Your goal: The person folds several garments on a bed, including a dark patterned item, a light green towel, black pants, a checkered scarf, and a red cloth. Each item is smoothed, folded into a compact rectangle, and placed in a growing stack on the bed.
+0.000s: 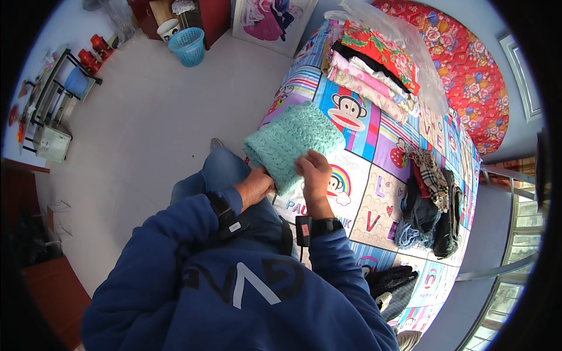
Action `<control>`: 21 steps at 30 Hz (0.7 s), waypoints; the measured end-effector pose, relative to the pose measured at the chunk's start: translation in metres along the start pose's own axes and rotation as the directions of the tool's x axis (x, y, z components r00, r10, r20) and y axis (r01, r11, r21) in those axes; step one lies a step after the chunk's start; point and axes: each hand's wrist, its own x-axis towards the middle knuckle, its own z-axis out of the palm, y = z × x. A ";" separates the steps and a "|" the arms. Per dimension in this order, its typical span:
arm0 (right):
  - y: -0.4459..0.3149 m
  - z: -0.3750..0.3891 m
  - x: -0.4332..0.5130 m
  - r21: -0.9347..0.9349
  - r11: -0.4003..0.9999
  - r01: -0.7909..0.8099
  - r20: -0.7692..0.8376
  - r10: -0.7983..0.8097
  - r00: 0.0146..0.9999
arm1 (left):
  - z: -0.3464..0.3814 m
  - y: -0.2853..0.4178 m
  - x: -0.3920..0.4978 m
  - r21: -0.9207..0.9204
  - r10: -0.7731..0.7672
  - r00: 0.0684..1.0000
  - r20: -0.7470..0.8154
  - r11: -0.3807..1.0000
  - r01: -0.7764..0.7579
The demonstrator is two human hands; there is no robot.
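A mint-green knitted garment (pixel 296 136), folded into a compact bundle, lies at the edge of a bed with a colourful cartoon-monkey bedspread (pixel 382 114). My left hand (pixel 257 186) grips the bundle's near left corner, its fingers curled into the knit. At the near right edge, my right hand (pixel 315 173) touches the knit with bent fingers; whether it pinches the fabric is hard to see. Both wrists carry black straps with small boxes. My jeans-covered knee (pixel 226 169) is just left of the bundle.
Folded quilts and blankets (pixel 373 66) are stacked at the bed's far end beside clear plastic sheeting (pixel 421 57). Several dark garments (pixel 428 206) lie on the right side, and a black dotted garment (pixel 393 289) lies nearer. A blue plastic basket (pixel 188 47) stands on the floor.
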 end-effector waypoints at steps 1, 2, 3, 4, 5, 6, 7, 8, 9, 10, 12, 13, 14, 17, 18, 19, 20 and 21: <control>0.007 -0.018 0.000 -0.057 0.998 0.003 -0.084 -0.008 0.996 | 0.001 -0.001 -0.002 -0.039 0.003 1.000 0.024 0.999 -0.002; 0.015 -0.034 0.001 -0.084 0.996 -0.029 -0.189 0.013 0.982 | 0.002 -0.001 -0.004 -0.077 0.004 0.999 0.051 0.997 0.000; 0.021 -0.049 0.001 -0.107 0.992 -0.064 -0.297 0.030 0.955 | 0.004 -0.002 -0.006 -0.126 -0.045 0.998 0.038 0.991 0.050; 0.027 -0.062 0.002 -0.087 0.983 -0.164 -0.335 0.126 0.934 | 0.007 -0.003 -0.008 -0.121 -0.009 0.996 0.087 0.992 0.019; 0.028 -0.076 0.002 -0.044 0.959 -0.278 -0.210 0.264 0.941 | 0.010 -0.003 -0.008 -0.155 0.003 0.996 0.087 0.988 0.010; 0.033 -0.079 0.002 0.149 0.937 -0.316 -0.059 0.328 0.943 | 0.014 -0.003 -0.008 -0.202 -0.006 0.997 0.071 0.979 0.021; 0.037 -0.080 0.003 0.307 0.865 -0.397 0.025 0.410 0.912 | 0.018 -0.003 -0.007 -0.263 0.026 0.996 0.087 0.965 -0.002; 0.039 -0.079 0.004 0.369 0.810 -0.456 0.196 0.412 0.890 | 0.020 -0.003 -0.007 -0.162 0.035 0.998 0.054 0.986 -0.026; 0.041 -0.072 0.006 0.371 0.807 -0.459 0.276 0.375 0.885 | 0.021 -0.002 -0.005 -0.150 -0.038 0.999 -0.020 0.988 0.035; 0.041 -0.066 0.010 0.400 0.787 -0.470 0.302 0.371 0.878 | 0.022 -0.002 -0.003 -0.155 -0.064 0.996 -0.066 0.987 0.053; 0.040 -0.052 0.020 0.480 0.748 -0.458 0.345 0.320 0.883 | 0.021 -0.003 0.000 -0.169 -0.084 0.988 -0.127 0.984 0.062; 0.040 -0.044 0.027 0.532 0.727 -0.434 0.357 0.272 0.894 | 0.020 -0.004 0.001 -0.177 -0.080 0.987 -0.142 0.983 0.054; 0.039 -0.038 0.035 0.597 0.686 -0.416 0.427 0.167 0.889 | 0.018 -0.004 0.002 -0.194 -0.079 0.986 -0.149 0.980 0.050; 0.044 -0.022 0.060 0.545 0.742 -0.391 0.248 0.303 0.920 | 0.016 -0.002 0.001 -0.218 -0.035 0.991 -0.131 0.976 0.006; 0.046 -0.018 0.065 0.516 0.765 -0.385 0.153 0.360 0.920 | 0.014 0.000 -0.003 -0.167 -0.008 0.990 -0.143 0.986 -0.016; 0.049 -0.015 0.067 0.521 0.758 -0.392 0.119 0.390 0.913 | 0.012 0.003 -0.006 -0.139 -0.011 0.989 -0.145 0.990 -0.010; 0.050 -0.014 0.066 0.565 0.733 -0.379 0.088 0.404 0.911 | 0.012 0.007 -0.007 -0.091 0.003 0.994 -0.112 0.996 -0.013; 0.050 -0.014 0.064 0.557 0.767 -0.319 0.089 0.326 0.941 | 0.006 0.013 -0.011 -0.027 -0.039 0.998 -0.040 0.999 0.038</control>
